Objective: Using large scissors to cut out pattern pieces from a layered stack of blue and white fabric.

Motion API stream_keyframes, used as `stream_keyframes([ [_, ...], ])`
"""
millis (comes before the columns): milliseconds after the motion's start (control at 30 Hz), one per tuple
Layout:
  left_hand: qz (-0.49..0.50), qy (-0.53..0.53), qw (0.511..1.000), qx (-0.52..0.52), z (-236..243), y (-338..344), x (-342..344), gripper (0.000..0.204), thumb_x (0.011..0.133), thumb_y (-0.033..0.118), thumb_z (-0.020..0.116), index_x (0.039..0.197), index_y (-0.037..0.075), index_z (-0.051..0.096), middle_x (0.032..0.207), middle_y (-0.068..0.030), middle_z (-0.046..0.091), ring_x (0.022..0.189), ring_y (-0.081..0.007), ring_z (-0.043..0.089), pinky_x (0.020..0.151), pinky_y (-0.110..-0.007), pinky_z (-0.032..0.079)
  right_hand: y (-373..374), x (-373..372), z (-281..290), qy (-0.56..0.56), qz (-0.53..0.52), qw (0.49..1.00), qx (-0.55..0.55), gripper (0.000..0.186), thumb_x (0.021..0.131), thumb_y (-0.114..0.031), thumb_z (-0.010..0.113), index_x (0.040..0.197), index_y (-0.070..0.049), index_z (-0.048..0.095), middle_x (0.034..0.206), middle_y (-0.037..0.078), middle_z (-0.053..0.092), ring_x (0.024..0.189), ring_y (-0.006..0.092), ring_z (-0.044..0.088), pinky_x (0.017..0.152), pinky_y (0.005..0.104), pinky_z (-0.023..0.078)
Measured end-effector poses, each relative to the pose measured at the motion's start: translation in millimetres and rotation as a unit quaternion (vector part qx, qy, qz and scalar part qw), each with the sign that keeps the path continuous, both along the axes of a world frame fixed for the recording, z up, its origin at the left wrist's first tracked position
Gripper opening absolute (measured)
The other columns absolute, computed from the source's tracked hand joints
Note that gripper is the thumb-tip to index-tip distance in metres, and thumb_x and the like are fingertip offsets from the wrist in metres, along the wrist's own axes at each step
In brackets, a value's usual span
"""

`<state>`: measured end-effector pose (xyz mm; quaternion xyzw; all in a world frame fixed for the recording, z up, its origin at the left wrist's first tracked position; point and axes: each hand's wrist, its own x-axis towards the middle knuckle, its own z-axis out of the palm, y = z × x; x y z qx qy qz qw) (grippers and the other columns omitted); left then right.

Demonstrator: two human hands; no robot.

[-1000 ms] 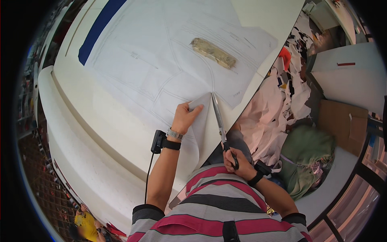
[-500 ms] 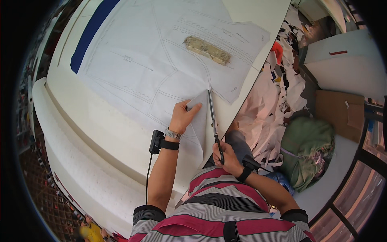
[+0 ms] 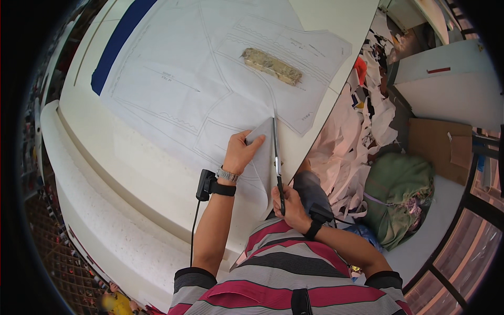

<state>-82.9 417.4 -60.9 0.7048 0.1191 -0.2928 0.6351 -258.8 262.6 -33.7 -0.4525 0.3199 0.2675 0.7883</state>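
A large white paper sheet (image 3: 152,100) printed with pattern outlines lies across the white table. My left hand (image 3: 241,153) pinches a folded-over flap of this paper (image 3: 261,147) between thumb and fingers. Just right of the flap, my right hand (image 3: 292,209) grips the black handles of long scissors (image 3: 277,152). Their blades point away from me, with the tips in the paper at the end of a cut. The blades look nearly closed together. On the sheet beyond the tips rests a tape-wrapped, brick-shaped weight (image 3: 272,66).
Dark blue fabric (image 3: 118,50) shows under the paper's left edge. A thick white roll (image 3: 110,205) runs along the table's near left side. Right of the table edge, paper scraps (image 3: 341,142) heap up beside a green cloth bundle (image 3: 394,197) and a cardboard box (image 3: 438,147).
The scissor handles and my right hand have swung slightly left, and the blades have drawn closer together. My left hand keeps its pinch on the flap, shifted slightly right in view.
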Motion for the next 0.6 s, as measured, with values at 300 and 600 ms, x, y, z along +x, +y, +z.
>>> stream_keyframes([
  [300, 0.036, -0.028, 0.999, -0.019, 0.7, -4.3, -2.6, 0.03, 0.094, 0.022, 0.077, 0.104, -0.005, 0.077, 0.072, 0.0013, 0.067, 0.06, -0.0041, 0.053, 0.053, -0.025, 0.043, 2.9, 3.6, 4.6, -0.007, 0.001, 1.0, -0.009, 0.042, 0.103, -0.047, 0.067, 0.093, -0.01, 0.051, 0.063, -0.005, 0.045, 0.048, 0.0042, 0.041, 0.042, 0.0226, 0.031],
  [600, 0.024, -0.028, 0.999, -0.018, -5.1, -1.2, -4.1, 0.031, 0.094, 0.022, 0.077, 0.107, -0.005, 0.077, 0.074, 0.001, 0.069, 0.061, -0.0045, 0.054, 0.054, -0.025, 0.044, 3.5, 0.3, 3.2, -0.002, -0.023, 0.998, 0.066, 0.037, 0.104, -0.042, 0.067, 0.092, -0.011, 0.051, 0.064, -0.005, 0.044, 0.049, 0.0053, 0.044, 0.043, 0.0218, 0.035],
])
